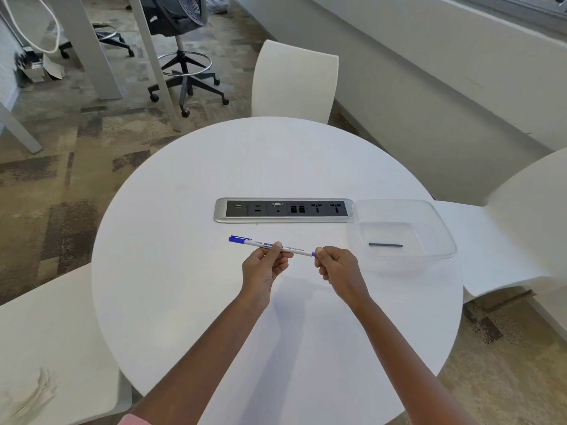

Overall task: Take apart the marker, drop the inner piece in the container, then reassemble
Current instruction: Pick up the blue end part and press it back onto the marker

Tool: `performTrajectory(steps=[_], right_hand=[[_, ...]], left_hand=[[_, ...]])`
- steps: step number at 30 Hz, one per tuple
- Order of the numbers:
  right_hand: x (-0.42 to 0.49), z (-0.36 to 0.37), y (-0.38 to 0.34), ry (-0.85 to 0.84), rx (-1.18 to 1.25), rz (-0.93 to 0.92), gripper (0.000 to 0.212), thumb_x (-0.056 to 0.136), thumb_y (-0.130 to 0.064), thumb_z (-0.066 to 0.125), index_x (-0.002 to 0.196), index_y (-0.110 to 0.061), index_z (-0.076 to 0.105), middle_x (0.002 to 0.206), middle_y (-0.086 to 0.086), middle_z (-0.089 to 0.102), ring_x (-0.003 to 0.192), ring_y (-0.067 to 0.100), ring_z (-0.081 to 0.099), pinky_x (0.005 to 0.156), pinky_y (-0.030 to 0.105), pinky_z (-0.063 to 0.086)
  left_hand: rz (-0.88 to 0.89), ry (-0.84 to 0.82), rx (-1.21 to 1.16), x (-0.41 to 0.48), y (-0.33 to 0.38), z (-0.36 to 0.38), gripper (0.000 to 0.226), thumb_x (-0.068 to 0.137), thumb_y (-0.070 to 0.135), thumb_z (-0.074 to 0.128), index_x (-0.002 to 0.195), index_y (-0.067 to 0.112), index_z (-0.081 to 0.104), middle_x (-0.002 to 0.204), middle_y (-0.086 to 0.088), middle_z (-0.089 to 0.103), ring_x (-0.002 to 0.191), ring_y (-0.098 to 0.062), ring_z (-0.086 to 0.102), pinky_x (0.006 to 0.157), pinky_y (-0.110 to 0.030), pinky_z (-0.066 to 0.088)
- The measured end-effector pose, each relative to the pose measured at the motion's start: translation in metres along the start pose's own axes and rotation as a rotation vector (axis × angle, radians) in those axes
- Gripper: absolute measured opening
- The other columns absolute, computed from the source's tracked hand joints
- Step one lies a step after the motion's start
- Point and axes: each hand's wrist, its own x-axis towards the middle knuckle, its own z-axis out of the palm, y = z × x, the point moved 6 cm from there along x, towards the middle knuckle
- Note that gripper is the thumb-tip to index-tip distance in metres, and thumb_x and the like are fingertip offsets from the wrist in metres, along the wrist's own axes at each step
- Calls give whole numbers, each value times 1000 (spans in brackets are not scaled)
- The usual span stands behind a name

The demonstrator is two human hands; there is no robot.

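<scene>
Holding the marker (299, 250) level above the middle of the worktop (276, 161), just on the near side of the socket strip (283, 210), the person spans it between both hands so that one can brace while the other works the end. The left grip (264, 271) pinches the white barrel near its middle between thumb and curled fingertips. That steadies the body and leaves the blue cap (237, 239) pointing free toward the left edge. The right grip (337, 268) is closed on the marker's right tip, thumb and forefinger pinched on what looks like a small blue end plug (313, 254), though it is too small to tell whether it is fully seated. The dark inner piece (385, 245) lies flat on the floor of the clear container (392, 201). The container sits at the right edge of the worktop, just beside the right end of the socket strip and near the right hand, so the drop needs only a short reach. With that rod in the container, the taking apart and the drop look done. I judge the step in hand to be reassembly: pressing or twisting the end back into the barrel. Working in the air rather than flat on the worktop gives both hands room to push along the marker's axis. A push off that axis could make the smooth, slim barrel slip in the left pinch.
</scene>
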Motion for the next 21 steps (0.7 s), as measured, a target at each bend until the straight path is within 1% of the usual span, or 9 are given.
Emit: performTrajectory(steps=[2,3,4,6,8,11,14,17,21], right_hand=[[-1,0,1,-9,0,7,37,93,-20,44,58,-18,56,53,-1,49,51,13,44,45,10,36],[-2,-1,0,-2,-32,-16,33,93,-21,44,63,-17,57,55,-1,51,53,14,47,48,11,38],[-3,-1,-1,10,-71,-50,26,93,-22,45,70,-16,58,58,0,54,56,16,50,54,16,42],[-7,-2,-4,37,-143,-132,12,90,-20,50,82,-15,57,65,3,58,66,24,57,63,31,47],[-10,-3,-7,63,-221,-221,6,89,-15,52,86,-12,57,71,4,59,72,25,58,65,35,46],[-12,-4,-10,74,-324,-310,9,89,-10,50,84,-8,56,73,5,55,71,23,52,64,30,40],[-11,-4,-9,65,-320,-306,13,89,-11,49,79,-6,56,69,7,53,66,23,48,60,29,36],[-8,-4,-7,33,-251,-235,21,90,-13,48,70,-9,52,61,2,51,62,22,47,57,31,36],[-4,0,1,-36,-87,-73,38,92,-16,45,54,-20,44,51,-1,43,51,17,40,53,31,33]], left_hand=[[8,3,-3,0,0,0,13,90,10,58,79,4,63,55,0,71,48,-4,62,54,-13,54],[10,5,-9,0,0,0,13,90,10,58,79,4,63,55,0,71,48,-5,62,54,-14,54],[11,8,-17,-1,1,-1,13,90,9,58,80,4,63,56,0,71,48,-4,62,54,-14,54],[9,15,-33,-1,1,-1,12,90,9,58,80,4,63,55,-1,71,47,-4,62,53,-14,54],[5,14,-32,-1,1,-1,12,90,9,58,80,4,63,55,-1,71,47,-5,62,53,-14,54],[1,8,-23,-2,-1,0,12,91,9,58,80,4,63,55,0,71,48,-4,63,54,-14,55],[9,6,-28,-4,-2,1,13,91,9,57,80,4,62,54,1,70,47,-4,62,54,-13,55],[25,3,-33,-5,-2,2,14,91,9,56,79,5,62,54,1,70,49,-3,62,54,-13,54],[43,-4,-16,-5,-1,3,14,91,9,56,79,6,61,53,3,70,51,-3,63,54,-13,54]])
